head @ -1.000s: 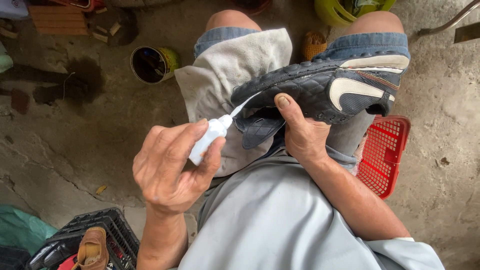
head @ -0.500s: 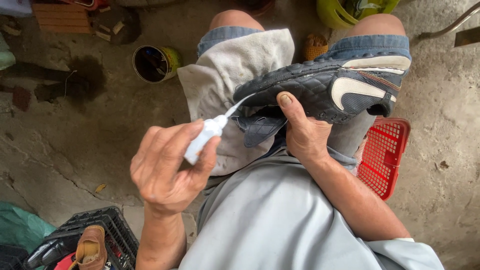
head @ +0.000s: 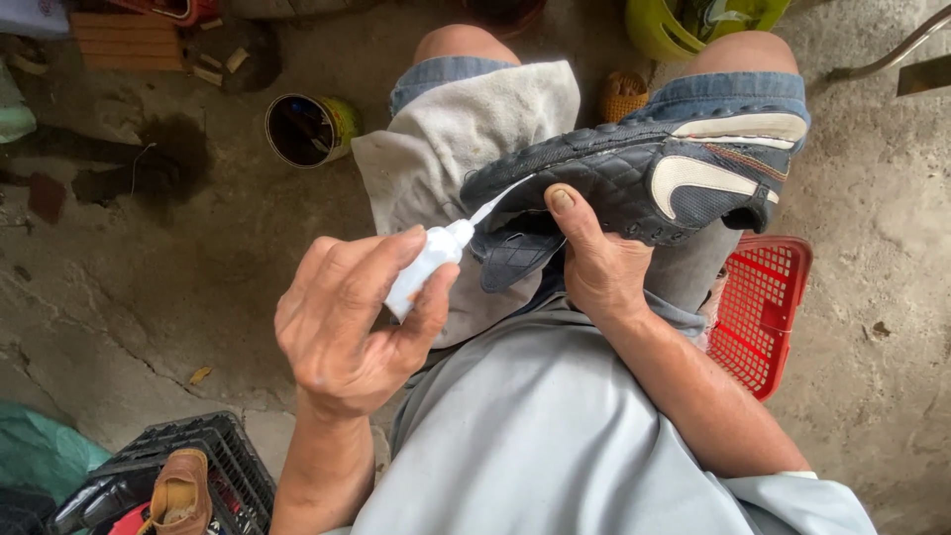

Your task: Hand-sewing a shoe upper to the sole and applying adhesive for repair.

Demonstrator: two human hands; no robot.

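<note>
— Since the earlier frame, has anything moved?

— Only slightly: the left hand point(head: 347, 317) has crept a little toward the shoe, and the nozzle tip sits at the same seam near the toe. The right hand point(head: 594, 263) has not shifted.

— What do the hands hold?

— The left hand is closed around a small white plastic squeeze bottle with a long thin nozzle point(head: 426, 263), thumb and fingers pinching its body. The right hand grips a dark blue quilted sports shoe with a white side stripe and pale sole point(head: 644, 173), thumb pressed on the upper beside the opening.

— Where does the shoe lie?

— Sideways across the lap, on a grey-white cloth point(head: 446, 139) spread over the left thigh, sole turned away from the body.

— How far along does it look?

— I judge it midway: the nozzle touches the gap between sole and upper at the toe, and a dark flap point(head: 515, 260) still hangs loose below. Whether the rest of the seam is treated, I cannot tell.

— And around?

— A red plastic basket point(head: 768, 307) by the right leg, an open round tin point(head: 307, 129) on the concrete floor point(head: 149, 287), a black crate point(head: 213, 466) holding a brown shoe point(head: 178, 490). Nothing blocks the nozzle.
</note>
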